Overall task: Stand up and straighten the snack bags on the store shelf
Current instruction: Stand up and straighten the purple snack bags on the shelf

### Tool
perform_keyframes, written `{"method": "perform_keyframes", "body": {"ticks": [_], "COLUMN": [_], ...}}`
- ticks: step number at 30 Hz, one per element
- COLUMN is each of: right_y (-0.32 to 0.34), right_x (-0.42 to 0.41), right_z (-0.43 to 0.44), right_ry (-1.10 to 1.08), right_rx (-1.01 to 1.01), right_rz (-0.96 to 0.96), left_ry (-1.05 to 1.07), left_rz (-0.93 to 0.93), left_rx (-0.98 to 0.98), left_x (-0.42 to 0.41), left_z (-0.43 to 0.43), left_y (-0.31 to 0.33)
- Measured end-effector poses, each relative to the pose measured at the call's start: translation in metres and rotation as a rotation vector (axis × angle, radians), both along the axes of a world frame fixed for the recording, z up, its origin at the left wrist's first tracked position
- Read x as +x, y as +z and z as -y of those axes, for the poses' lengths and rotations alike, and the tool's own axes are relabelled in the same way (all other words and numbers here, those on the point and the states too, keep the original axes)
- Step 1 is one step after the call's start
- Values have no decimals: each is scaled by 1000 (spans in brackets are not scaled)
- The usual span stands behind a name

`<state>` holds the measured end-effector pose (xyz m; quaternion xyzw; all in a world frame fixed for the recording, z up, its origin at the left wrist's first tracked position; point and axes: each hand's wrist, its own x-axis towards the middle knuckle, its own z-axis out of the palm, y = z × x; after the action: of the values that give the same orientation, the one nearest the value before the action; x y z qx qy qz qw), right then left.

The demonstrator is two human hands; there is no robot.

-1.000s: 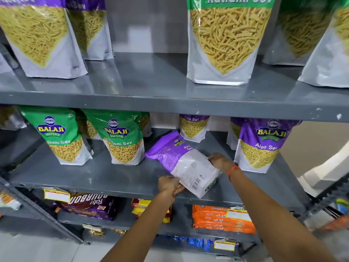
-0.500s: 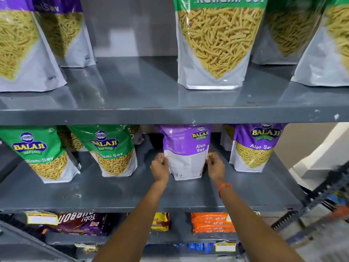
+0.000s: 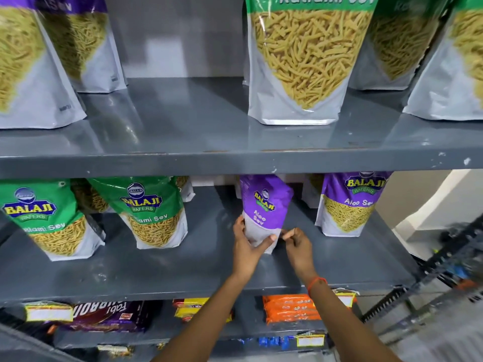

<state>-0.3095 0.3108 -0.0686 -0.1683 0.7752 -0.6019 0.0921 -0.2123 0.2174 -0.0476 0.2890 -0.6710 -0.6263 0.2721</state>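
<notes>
A purple Aloo Sev bag (image 3: 264, 205) stands upright on the middle grey shelf (image 3: 183, 273), turned partly sideways so its narrow side faces me. My left hand (image 3: 247, 246) wraps around its lower white part, thumb across the front. My right hand (image 3: 298, 246) sits just right of the bag's base with fingers curled and fingertips pinched near the bag; whether it touches the bag is unclear. Another purple Aloo Sev bag (image 3: 350, 202) stands to the right. Two green Ratlami Sev bags (image 3: 154, 212) (image 3: 49, 220) lean on the left.
The upper shelf (image 3: 198, 152) carries large Ratlami Sev bags (image 3: 303, 61) and purple-topped bags (image 3: 34, 69). Below, biscuit packs (image 3: 109, 316) and orange packets (image 3: 290, 308) lie on the bottom shelf. A black rack (image 3: 431, 278) juts in at the right.
The purple bag went from lying flat on the shelf to standing, then turned sideways. My left hand now grips its lower part; my right hand has come off its side.
</notes>
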Motion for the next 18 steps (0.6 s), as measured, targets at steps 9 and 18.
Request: {"method": "perform_keyframes", "body": {"ticks": [9, 18], "right_y": [4, 41], "right_x": [13, -17], "right_z": [3, 23], "right_ry": [118, 296], "right_rx": [1, 69], "right_rz": [73, 301], "left_ry": [-31, -196], "left_rz": [179, 45], "left_rx": [-243, 13], "left_x": [-11, -3], "left_z": [39, 73], "left_y": [16, 13]}}
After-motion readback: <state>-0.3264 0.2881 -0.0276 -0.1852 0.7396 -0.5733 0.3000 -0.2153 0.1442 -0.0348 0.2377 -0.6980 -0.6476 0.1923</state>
